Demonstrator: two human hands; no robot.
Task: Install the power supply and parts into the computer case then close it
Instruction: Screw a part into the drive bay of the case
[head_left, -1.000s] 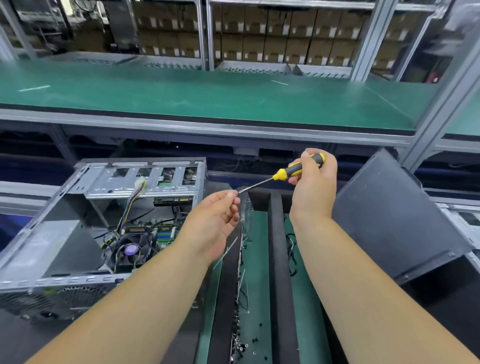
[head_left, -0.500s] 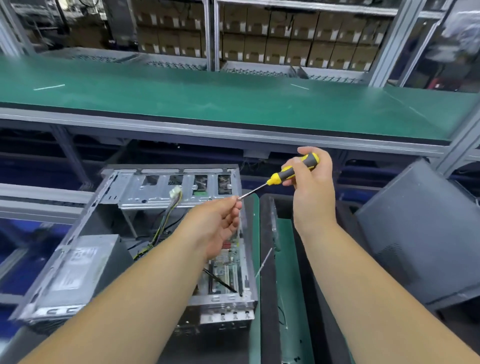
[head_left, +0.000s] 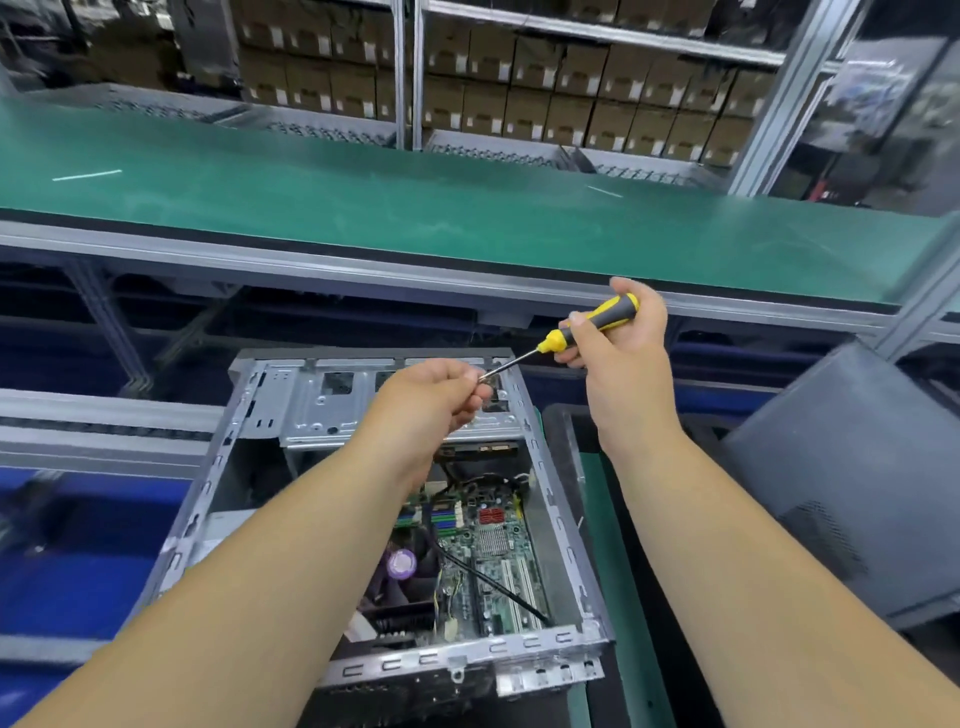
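Note:
An open metal computer case (head_left: 556, 499) lies below my hands, its motherboard (head_left: 488, 561) and cables exposed. My right hand (head_left: 618, 332) grips the yellow and black handle of a screwdriver (head_left: 582, 327), which slants down to the left. My left hand (head_left: 431, 395) pinches something small at the screwdriver's tip; what it holds is too small to tell. Both hands hover above the case's drive bay plate (head_left: 311, 405). My left forearm hides the case's left inside.
A dark grey side panel (head_left: 852, 483) leans at the right. A black tray (head_left: 623, 571) with a green mat runs between it and the case. A long green bench top (head_left: 415, 208) spans the back, with shelves of cardboard boxes (head_left: 571, 104) behind.
The view has swung so the case now sits centred under my hands, with the motherboard showing. My hands keep the same pose, fingertips at the screwdriver tip.

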